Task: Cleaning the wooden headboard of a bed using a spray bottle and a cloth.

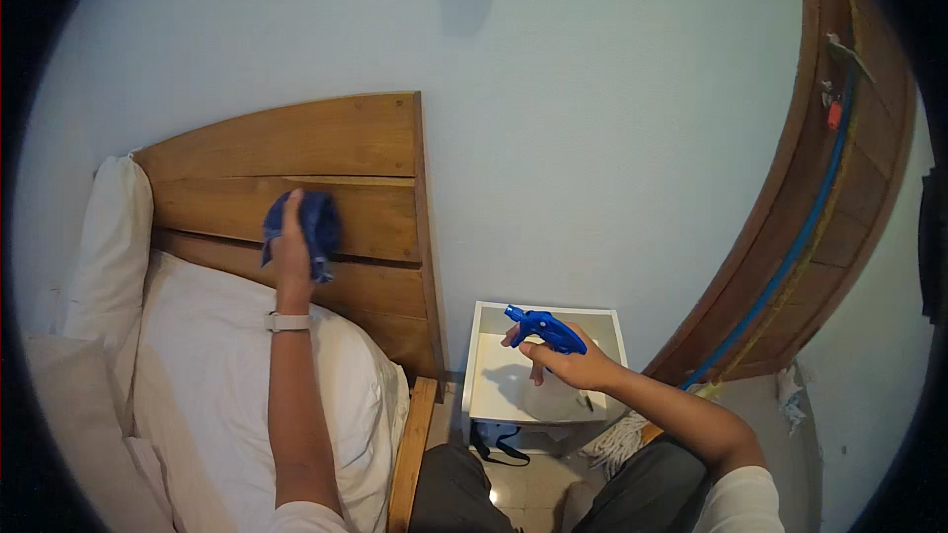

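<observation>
My left hand point(293, 255) grips a crumpled dark blue cloth point(320, 233) against the wooden headboard point(370, 218), on its middle plank. The cloth's edge is slightly blurred. Out to the right, my right hand point(566, 363) is closed around the neck of a spray bottle with a blue trigger head point(549, 329). Its nozzle points left, towards the headboard side. The bottle's body looks clear and is hard to make out below the hand. Both are above a small white nightstand point(546, 305).
White pillows point(222, 340) lean against the headboard. A wooden bed rail point(412, 451) runs beside my left leg. A string mop head point(618, 440) rests by the nightstand. Under its top lies an item with a black strap point(511, 451). At right stands a brown wooden door point(837, 237) with keys.
</observation>
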Action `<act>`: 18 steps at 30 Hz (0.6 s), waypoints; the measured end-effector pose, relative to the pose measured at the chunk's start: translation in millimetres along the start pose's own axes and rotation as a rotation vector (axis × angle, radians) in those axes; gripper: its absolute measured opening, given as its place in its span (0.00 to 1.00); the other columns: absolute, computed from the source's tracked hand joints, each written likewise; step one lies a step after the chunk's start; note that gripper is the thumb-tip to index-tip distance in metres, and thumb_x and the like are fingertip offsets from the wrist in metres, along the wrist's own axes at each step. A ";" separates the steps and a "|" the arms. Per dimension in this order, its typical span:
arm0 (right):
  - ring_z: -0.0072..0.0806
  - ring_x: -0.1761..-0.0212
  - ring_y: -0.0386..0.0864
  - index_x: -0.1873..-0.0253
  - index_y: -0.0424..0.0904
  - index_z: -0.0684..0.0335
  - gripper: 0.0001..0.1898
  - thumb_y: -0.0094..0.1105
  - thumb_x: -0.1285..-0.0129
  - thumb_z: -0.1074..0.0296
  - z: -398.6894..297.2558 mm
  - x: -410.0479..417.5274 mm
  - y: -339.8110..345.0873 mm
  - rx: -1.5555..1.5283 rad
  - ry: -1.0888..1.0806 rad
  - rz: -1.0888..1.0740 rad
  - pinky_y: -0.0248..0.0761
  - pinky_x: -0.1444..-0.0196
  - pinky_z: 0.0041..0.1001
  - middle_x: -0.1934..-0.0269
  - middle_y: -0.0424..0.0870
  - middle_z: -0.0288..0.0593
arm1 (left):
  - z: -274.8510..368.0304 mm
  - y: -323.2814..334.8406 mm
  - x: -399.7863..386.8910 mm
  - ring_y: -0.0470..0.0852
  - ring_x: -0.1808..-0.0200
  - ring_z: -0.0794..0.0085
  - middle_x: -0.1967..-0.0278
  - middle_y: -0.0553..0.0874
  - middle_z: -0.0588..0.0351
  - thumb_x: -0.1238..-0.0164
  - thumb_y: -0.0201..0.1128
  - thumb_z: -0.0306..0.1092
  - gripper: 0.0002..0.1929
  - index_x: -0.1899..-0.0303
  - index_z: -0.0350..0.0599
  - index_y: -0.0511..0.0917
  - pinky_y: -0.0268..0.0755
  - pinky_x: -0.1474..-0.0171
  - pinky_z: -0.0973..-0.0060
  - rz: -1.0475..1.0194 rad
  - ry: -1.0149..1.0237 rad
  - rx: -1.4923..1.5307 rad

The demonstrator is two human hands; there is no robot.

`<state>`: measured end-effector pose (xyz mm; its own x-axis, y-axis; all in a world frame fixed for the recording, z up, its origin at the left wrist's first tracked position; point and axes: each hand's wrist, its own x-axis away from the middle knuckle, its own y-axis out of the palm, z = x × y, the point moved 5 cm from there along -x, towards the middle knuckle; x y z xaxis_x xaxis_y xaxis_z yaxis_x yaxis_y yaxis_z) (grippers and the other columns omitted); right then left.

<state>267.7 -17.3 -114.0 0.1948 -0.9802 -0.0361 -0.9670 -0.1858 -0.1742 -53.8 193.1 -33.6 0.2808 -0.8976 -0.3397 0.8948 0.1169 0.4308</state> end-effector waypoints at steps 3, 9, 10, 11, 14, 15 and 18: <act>0.26 0.68 0.81 0.40 0.73 0.66 0.14 0.54 0.25 0.68 -1.7 -0.3 -1.6 0.003 -0.026 -0.003 0.79 0.64 0.27 0.45 0.80 0.44 | -6.8 -38.6 -21.6 0.78 0.59 0.80 0.60 0.84 0.63 0.28 0.63 0.51 0.20 0.55 0.40 0.84 0.71 0.52 0.79 0.110 -0.065 0.108; 0.23 0.62 0.80 0.42 0.77 0.65 0.14 0.55 0.26 0.66 -3.8 2.9 -1.7 0.007 -0.009 0.003 0.79 0.65 0.27 0.48 0.81 0.42 | -5.2 2.6 9.6 0.79 0.59 0.79 0.60 0.83 0.61 0.28 0.63 0.53 0.23 0.53 0.37 0.84 0.73 0.53 0.77 0.023 0.043 -0.160; 0.23 0.62 0.80 0.42 0.77 0.65 0.14 0.55 0.26 0.66 -2.9 3.3 -3.2 0.005 -0.008 0.007 0.79 0.65 0.27 0.48 0.81 0.42 | -3.6 26.1 27.6 0.79 0.60 0.78 0.61 0.83 0.61 0.27 0.63 0.52 0.22 0.56 0.37 0.84 0.73 0.53 0.76 -0.042 0.023 -0.183; 0.23 0.63 0.80 0.42 0.77 0.65 0.14 0.55 0.26 0.66 -3.3 4.6 -4.3 -0.012 -0.016 0.024 0.79 0.65 0.27 0.48 0.81 0.42 | -1.9 48.4 47.5 0.79 0.60 0.77 0.61 0.83 0.60 0.27 0.63 0.52 0.22 0.58 0.37 0.84 0.73 0.53 0.74 -0.110 0.001 -0.206; 0.22 0.64 0.80 0.42 0.77 0.65 0.14 0.56 0.26 0.65 -3.8 3.2 -0.6 -0.044 -0.037 0.025 0.79 0.66 0.27 0.49 0.81 0.41 | -14.7 79.6 84.5 0.78 0.60 0.76 0.62 0.83 0.61 0.27 0.63 0.51 0.20 0.62 0.39 0.83 0.73 0.52 0.73 -0.349 0.023 -0.237; 0.22 0.64 0.80 0.42 0.77 0.65 0.14 0.56 0.26 0.65 -4.4 3.7 -1.3 -0.053 -0.046 0.023 0.79 0.66 0.27 0.49 0.81 0.41 | -18.1 87.7 89.8 0.78 0.60 0.76 0.62 0.83 0.61 0.27 0.64 0.50 0.19 0.62 0.40 0.82 0.73 0.52 0.73 -0.461 0.115 -0.298; 0.22 0.64 0.80 0.42 0.77 0.65 0.14 0.55 0.26 0.65 -2.0 2.0 -2.9 -0.015 -0.024 0.003 0.79 0.66 0.27 0.49 0.81 0.41 | -13.2 81.7 79.6 0.79 0.60 0.76 0.61 0.83 0.61 0.27 0.64 0.49 0.18 0.60 0.41 0.82 0.72 0.52 0.74 -0.436 0.125 -0.316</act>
<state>270.6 -18.9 -111.6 0.1954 -0.9789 -0.0599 -0.9700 -0.1839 -0.1591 46.2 136.8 -36.5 -0.1170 -0.8365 -0.5353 0.9927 -0.1152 -0.0369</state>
